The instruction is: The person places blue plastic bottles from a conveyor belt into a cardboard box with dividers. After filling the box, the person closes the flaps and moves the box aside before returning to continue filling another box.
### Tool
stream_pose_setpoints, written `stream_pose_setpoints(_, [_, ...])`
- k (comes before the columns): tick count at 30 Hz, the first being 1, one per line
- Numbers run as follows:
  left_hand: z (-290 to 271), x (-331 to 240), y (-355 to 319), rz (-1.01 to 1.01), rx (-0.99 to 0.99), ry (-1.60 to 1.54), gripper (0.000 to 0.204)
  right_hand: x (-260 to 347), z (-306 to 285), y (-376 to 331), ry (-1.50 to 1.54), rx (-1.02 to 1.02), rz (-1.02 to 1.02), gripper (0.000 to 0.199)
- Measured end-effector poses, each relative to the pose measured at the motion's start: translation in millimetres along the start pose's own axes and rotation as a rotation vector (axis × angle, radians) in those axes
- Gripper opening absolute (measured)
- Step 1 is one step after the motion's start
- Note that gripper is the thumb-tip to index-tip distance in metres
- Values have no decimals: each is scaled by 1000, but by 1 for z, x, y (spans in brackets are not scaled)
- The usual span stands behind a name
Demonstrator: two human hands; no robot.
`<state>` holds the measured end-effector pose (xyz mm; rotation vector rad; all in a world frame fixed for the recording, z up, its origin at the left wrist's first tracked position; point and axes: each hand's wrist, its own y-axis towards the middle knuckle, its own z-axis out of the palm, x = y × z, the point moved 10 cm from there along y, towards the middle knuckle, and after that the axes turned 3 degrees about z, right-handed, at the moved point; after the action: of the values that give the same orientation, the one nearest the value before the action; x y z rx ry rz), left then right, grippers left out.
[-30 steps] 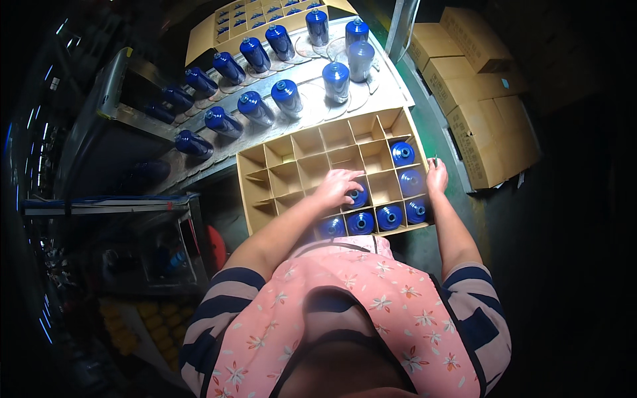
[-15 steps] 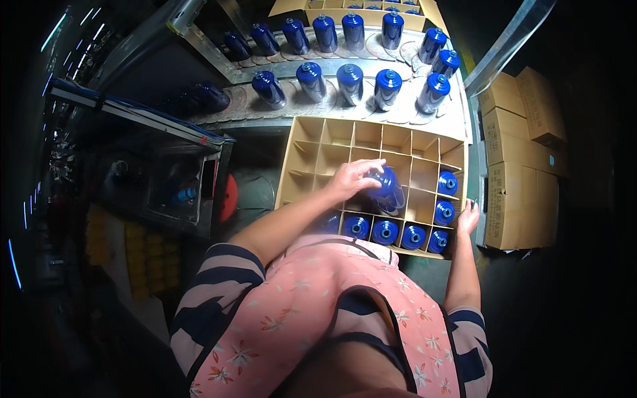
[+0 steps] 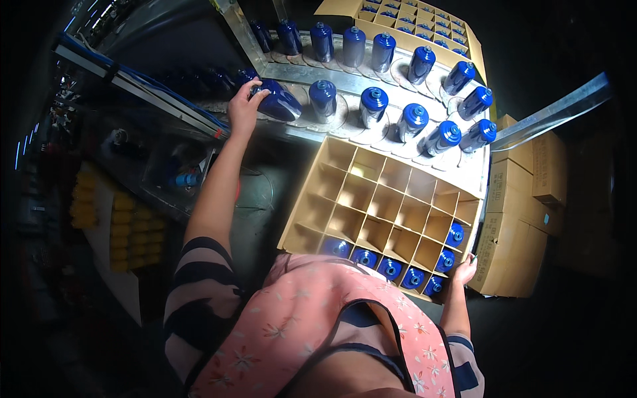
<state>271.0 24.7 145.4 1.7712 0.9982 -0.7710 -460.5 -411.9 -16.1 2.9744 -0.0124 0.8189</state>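
My left hand (image 3: 244, 109) is at the left part of the conveyor (image 3: 345, 126), its fingers closed around the neck of a blue bottle (image 3: 281, 103). That bottle leans over, its neck to the left, while the other blue bottles (image 3: 375, 103) stand upright in two rows. In front of me is an open cardboard box (image 3: 310, 192) with dividers. Several blue bottles (image 3: 390, 268) fill the box's near row and part of its right column; the other visible cells hold none. My right hand (image 3: 464, 270) grips the box's right edge, its fingertips partly hidden.
Another divided box (image 3: 475, 50) with blue bottles sits beyond the conveyor. Stacked closed cartons (image 3: 514, 225) stand at the right. Metal posts rise at the left (image 3: 242, 33) and right (image 3: 557, 109) of the conveyor. Yellow pieces (image 3: 136, 225) lie at the far left.
My left hand has moved from over the box, where it held a blue bottle, to the conveyor at the upper left. My right hand stays at the box's edge. The whole view has turned.
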Motion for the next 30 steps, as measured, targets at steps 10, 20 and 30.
stream_pose_setpoints(10, [120,79,50,-131,291,488,37,-1,-16,-6,-10,-18,-1,17])
stream_pose_setpoints(20, [199,-17,15,310,398,101,44,5,-6,-13,42,23,96,19])
stream_pose_setpoints(30, [283,-11,-3,90,594,15,37,33,14,-24,45,87,91,14])
